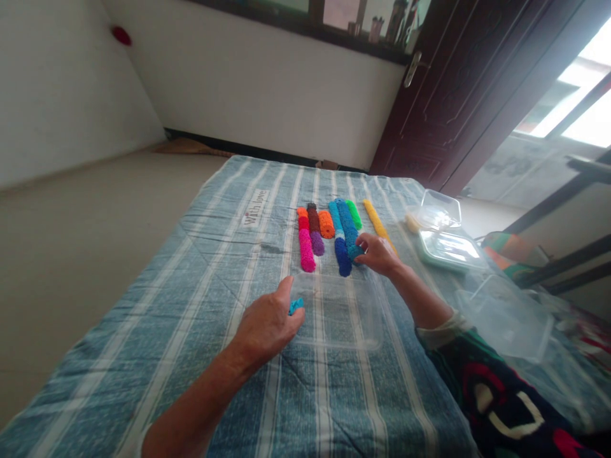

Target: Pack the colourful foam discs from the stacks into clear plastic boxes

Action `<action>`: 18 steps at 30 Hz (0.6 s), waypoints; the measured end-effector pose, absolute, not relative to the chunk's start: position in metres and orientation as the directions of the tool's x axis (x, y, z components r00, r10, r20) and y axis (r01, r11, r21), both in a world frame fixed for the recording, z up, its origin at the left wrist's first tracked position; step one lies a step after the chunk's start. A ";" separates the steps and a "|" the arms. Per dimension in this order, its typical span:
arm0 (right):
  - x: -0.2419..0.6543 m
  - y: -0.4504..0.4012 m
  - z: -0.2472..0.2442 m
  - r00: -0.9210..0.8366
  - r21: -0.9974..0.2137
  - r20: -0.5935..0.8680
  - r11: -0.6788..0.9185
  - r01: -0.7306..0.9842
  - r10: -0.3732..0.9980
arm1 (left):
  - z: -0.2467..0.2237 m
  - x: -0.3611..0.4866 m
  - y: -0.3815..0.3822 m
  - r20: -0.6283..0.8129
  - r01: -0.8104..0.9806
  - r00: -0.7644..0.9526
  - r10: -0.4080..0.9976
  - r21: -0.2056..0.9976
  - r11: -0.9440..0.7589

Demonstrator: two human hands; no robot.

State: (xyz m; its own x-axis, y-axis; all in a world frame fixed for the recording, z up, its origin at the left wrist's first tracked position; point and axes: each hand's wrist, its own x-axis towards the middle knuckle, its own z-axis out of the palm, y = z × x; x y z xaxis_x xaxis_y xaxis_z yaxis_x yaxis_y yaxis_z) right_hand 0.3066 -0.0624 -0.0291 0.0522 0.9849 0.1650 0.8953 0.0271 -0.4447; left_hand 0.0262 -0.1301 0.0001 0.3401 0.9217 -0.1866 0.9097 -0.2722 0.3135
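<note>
Rows of small crocheted pieces lie on a blue striped cloth: a pink and red row (306, 245), a brown and purple row (315, 230), a short orange row (326, 224), a light-to-dark blue row (340, 245), a teal-blue row (347, 221), a green row (354, 214) and a yellow row (377, 222). My right hand (377, 252) has its fingers on the near end of the teal-blue row. My left hand (270, 319) holds a small turquoise piece (296, 306) at the left side of a clear plastic container (334, 312).
At the right of the cloth (191, 305) stand a clear open box (442, 208), a lidded box (451, 249) and a clear plastic container (510, 318). A brown door (458, 83) and a white wall (267, 83) stand behind.
</note>
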 end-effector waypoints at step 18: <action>0.227 -0.152 0.041 -0.679 -0.482 0.024 0.603 0.636 0.734 | 0.003 0.030 -0.135 -0.182 0.913 0.337 0.924 0.303 -0.274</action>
State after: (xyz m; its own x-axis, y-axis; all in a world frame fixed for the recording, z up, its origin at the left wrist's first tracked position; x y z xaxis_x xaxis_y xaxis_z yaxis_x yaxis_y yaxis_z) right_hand 0.2271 -0.1521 0.0412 -0.6787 0.7340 0.0241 0.6356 0.6034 -0.4816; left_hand 0.0296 -0.1352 0.0033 0.3374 0.9235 -0.1822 0.9127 -0.2736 0.3035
